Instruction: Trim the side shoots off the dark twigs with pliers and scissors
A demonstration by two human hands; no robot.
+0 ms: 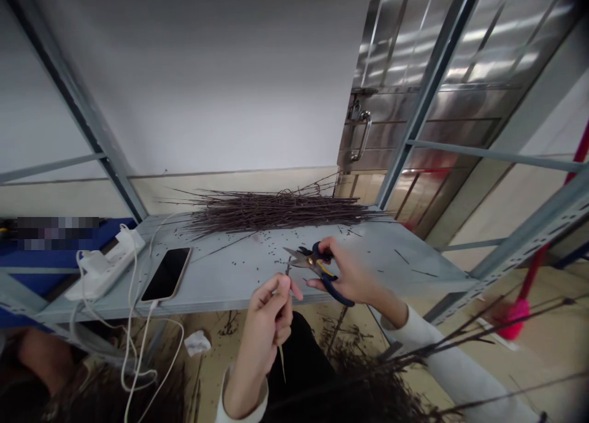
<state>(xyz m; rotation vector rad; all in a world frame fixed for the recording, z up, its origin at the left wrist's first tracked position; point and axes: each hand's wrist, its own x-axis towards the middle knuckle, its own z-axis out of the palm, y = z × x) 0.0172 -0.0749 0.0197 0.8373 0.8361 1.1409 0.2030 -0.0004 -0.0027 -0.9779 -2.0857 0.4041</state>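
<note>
My left hand (269, 325) pinches a thin twig (281, 355) upright between its fingers, and the twig's lower end pokes out below the hand. My right hand (345, 273) is shut on the handles of a pair of blue-handled scissors (317, 265). Their open metal blades point left, right beside the twig's upper part. I cannot tell whether the blades touch it. Behind the hands, a long heap of dark, thin twigs (276, 211) lies across the back of a grey metal shelf (381, 257), with small cut bits scattered over the shelf.
A black smartphone (166, 274) and a white power strip (105, 266) with white cables sit at the shelf's left end. Steel uprights frame the shelf. A stainless steel door (437, 104) stands behind it. Twig piles (368, 380) and a crumpled tissue (197, 343) lie below.
</note>
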